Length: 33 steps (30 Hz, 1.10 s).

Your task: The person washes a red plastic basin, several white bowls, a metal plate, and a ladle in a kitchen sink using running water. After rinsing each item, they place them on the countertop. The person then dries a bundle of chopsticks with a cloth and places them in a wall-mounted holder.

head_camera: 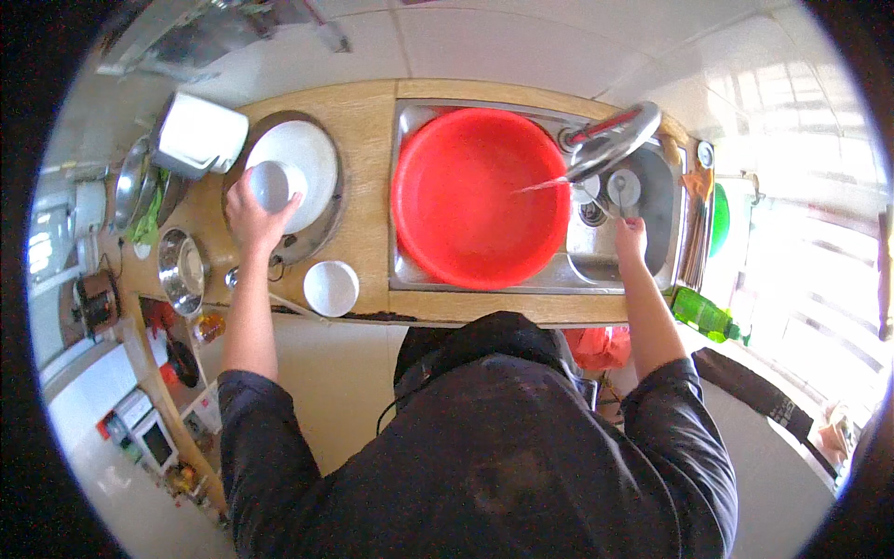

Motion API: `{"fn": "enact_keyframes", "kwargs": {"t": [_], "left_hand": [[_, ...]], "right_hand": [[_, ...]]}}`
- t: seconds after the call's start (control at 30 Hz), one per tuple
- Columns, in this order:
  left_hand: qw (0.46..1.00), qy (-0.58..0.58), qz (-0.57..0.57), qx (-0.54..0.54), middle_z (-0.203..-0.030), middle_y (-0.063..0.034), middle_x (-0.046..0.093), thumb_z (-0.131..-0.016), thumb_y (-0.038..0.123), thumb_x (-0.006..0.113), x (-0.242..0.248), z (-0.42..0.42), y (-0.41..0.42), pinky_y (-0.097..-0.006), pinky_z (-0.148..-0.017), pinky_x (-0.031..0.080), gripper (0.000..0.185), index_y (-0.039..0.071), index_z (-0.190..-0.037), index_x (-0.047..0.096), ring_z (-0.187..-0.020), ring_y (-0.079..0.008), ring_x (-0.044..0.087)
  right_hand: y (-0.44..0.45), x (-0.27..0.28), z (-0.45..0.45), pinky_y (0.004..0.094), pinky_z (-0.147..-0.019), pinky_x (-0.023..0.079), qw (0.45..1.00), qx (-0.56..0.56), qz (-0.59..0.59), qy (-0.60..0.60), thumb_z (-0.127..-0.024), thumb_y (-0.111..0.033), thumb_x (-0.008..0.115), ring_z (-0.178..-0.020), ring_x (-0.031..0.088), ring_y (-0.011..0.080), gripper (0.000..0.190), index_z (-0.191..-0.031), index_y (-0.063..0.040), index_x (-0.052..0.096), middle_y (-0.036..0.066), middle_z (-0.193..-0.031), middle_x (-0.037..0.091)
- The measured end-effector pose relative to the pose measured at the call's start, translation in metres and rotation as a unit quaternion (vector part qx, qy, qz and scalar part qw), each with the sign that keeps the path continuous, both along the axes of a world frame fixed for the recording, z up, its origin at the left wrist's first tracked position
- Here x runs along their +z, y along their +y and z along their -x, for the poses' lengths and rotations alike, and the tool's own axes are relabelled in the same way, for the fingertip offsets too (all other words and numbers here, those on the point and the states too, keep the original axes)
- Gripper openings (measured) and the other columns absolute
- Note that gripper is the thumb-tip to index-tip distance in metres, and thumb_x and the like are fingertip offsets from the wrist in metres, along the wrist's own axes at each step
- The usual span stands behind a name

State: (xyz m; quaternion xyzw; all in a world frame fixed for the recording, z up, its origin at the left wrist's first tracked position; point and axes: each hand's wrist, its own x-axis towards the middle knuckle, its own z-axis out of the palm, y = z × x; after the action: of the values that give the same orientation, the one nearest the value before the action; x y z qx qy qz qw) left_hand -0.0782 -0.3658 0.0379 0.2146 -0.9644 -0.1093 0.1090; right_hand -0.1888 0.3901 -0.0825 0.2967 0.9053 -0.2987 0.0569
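Note:
My left hand [255, 216] grips a small white bowl [270, 185] over a large white plate [318, 175], which lies on a dark round board. Another white bowl [331, 288] stands on the counter near its front edge. My right hand [631, 237] is over the right sink basin [660, 209], closed on the handle of a metal spoon [619, 187]; its bowl end is by a small white dish [629, 183]. A red plastic basin [482, 199] sits over the left sink basin. From the metal faucet [614, 143] a thin stream of water runs into the red basin.
A white appliance [202, 133] and metal bowls with green leaves [148, 216] stand at the left, with a steel bowl [181, 271] nearer the front. Along the sink's right side are a stack of boards [695, 237] and a green plastic bottle [702, 313]. The wooden counter [367, 189] runs between board and sink.

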Motion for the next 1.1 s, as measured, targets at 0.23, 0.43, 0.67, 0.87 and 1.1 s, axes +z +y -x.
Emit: {"fn": "enact_keyframes", "kwargs": {"t": [0.23, 0.43, 0.67, 0.87, 1.1], "left_hand": [[0.847, 0.119, -0.492, 0.162, -0.153, -0.0179, 0.05, -0.098, 0.043, 0.078, -0.005, 0.002, -0.017, -0.0538, -0.111, 0.049, 0.078, 0.012, -0.161, 0.043, -0.136, -0.0363, 0.053], [0.789, 0.004, -0.541, 0.29, -0.134, -0.0128, 0.066, -0.103, 0.013, 0.068, -0.014, -0.006, -0.01, -0.0392, -0.084, 0.065, 0.044, 0.006, -0.145, 0.056, -0.114, -0.0282, 0.069], [0.716, 0.023, -0.633, 0.295, -0.123, -0.0157, 0.072, -0.102, 0.006, 0.064, -0.026, -0.002, -0.03, -0.0403, -0.089, 0.065, 0.031, -0.005, -0.13, 0.063, -0.11, -0.0287, 0.072], [0.651, 0.061, -0.686, 0.318, -0.133, -0.0193, 0.068, -0.101, 0.003, 0.06, -0.03, 0.0, -0.027, -0.05, -0.102, 0.063, 0.035, -0.007, -0.135, 0.06, -0.119, -0.0341, 0.069], [0.577, 0.079, -0.725, 0.368, -0.133, -0.0237, 0.065, -0.101, 0.002, 0.057, -0.039, 0.008, -0.032, -0.0533, -0.103, 0.061, 0.037, -0.009, -0.136, 0.057, -0.121, -0.0382, 0.066]], "right_hand": [[0.015, -0.084, 0.065, 0.0493, -0.099, 0.056, 0.979, 0.115, -0.074, -0.152, -0.092, -0.047, 0.07, -0.112, 0.071, 0.0417, 0.051, -0.119, -0.004, 0.068, 0.021, -0.117, 0.074], [-0.013, -0.103, 0.076, 0.0603, -0.109, 0.044, 0.928, 0.227, -0.24, -0.17, -0.096, -0.04, 0.066, -0.122, 0.068, 0.0396, 0.048, -0.133, -0.009, 0.061, 0.022, -0.129, 0.071], [0.009, -0.095, 0.078, 0.055, -0.092, 0.055, 0.918, 0.309, -0.186, -0.162, -0.097, -0.024, 0.063, -0.114, 0.069, 0.0386, 0.028, -0.123, -0.013, 0.06, 0.016, -0.121, 0.071], [0.047, -0.046, 0.039, 0.0505, -0.085, 0.056, 0.84, 0.433, -0.32, 0.075, -0.095, -0.015, 0.059, -0.102, 0.067, 0.0371, 0.023, -0.118, -0.014, 0.06, 0.013, -0.105, 0.066], [0.039, -0.093, 0.042, 0.0529, -0.093, 0.055, 0.993, 0.08, 0.05, -0.077, -0.093, -0.041, 0.072, -0.105, 0.072, 0.0468, 0.047, -0.116, -0.001, 0.064, 0.026, -0.11, 0.075]]}}
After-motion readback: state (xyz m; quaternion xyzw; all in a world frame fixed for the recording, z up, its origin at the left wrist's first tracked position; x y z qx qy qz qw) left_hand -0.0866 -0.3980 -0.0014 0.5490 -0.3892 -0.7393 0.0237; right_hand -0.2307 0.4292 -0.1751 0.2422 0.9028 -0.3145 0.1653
